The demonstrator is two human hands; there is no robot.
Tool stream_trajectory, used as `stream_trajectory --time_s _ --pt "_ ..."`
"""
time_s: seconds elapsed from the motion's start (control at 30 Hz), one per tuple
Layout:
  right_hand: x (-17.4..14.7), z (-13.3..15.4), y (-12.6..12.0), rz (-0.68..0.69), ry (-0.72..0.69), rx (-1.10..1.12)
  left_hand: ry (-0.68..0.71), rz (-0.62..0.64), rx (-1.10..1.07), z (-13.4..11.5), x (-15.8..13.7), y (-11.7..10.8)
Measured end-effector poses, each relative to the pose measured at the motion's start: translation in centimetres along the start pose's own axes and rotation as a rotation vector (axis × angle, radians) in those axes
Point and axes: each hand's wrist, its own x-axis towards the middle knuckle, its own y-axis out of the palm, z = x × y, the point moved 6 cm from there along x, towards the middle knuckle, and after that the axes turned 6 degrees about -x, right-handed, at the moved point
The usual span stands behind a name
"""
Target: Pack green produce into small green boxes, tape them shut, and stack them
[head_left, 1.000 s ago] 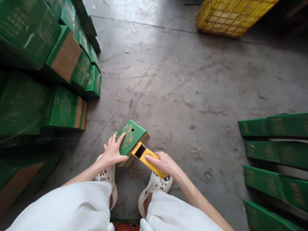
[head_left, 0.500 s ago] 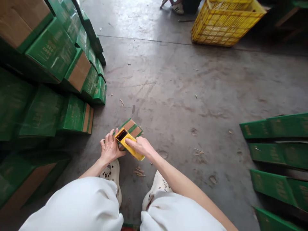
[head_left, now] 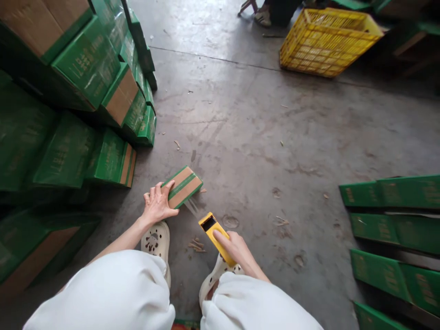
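Fingers (head_left: 168,187) of the left hand (head_left: 156,207): spread, gripping the left end of the box (head_left: 186,185), one finger lying over the top face, thumb along the near edge. Box: small, green, brown stripes on the upward face, just past the left shoe (head_left: 156,240). Can't tell if it touches the floor (head_left: 257,137). Right hand (head_left: 238,248): closed round the yellow tool (head_left: 216,233), thumb on its upper side. Tool is near-right of the box, not touching it, dark window end toward it. Clear strip (head_left: 193,208) crosses the gap from the box's near-right side toward the tool; blurred, tape-like, can't confirm. Twigs (head_left: 197,245) on floor, nearer the wearer than the box. Right shoe (head_left: 208,285) also nearer than the box, off to its right, partly under the tool in view. Green cartons (head_left: 87,59) stacked left of the box. More green cardboard (head_left: 380,270) in rows, well right of the box. Yellow crate (head_left: 321,48) far beyond the box, to its right. Another person's shoe (head_left: 263,17) beyond the box too, left of that crate.
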Motion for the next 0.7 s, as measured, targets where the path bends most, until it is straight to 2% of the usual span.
stream_trajectory --time_s 0.13,0.27,0.37,0.47,0.7 --pt "4.7 6.7 -0.2 0.008 -0.044 -0.135 0.0 0.062 -0.006 1.6 1.7 -0.4" --pt "8.8 11.8 -0.2 0.055 -0.057 -0.107 0.025 0.1 0.011 2.4 2.8 -0.7" --pt "9.8 12.8 0.0 0.156 -0.011 -0.003 0.032 0.121 0.026 2.5 3.0 -0.7" --pt "9.5 12.8 0.5 0.256 0.066 0.172 0.035 0.12 0.035 2.5 3.1 -0.6" --pt "9.1 13.0 0.9 0.284 0.122 0.207 0.023 0.149 0.09 2.5 3.3 -0.5"
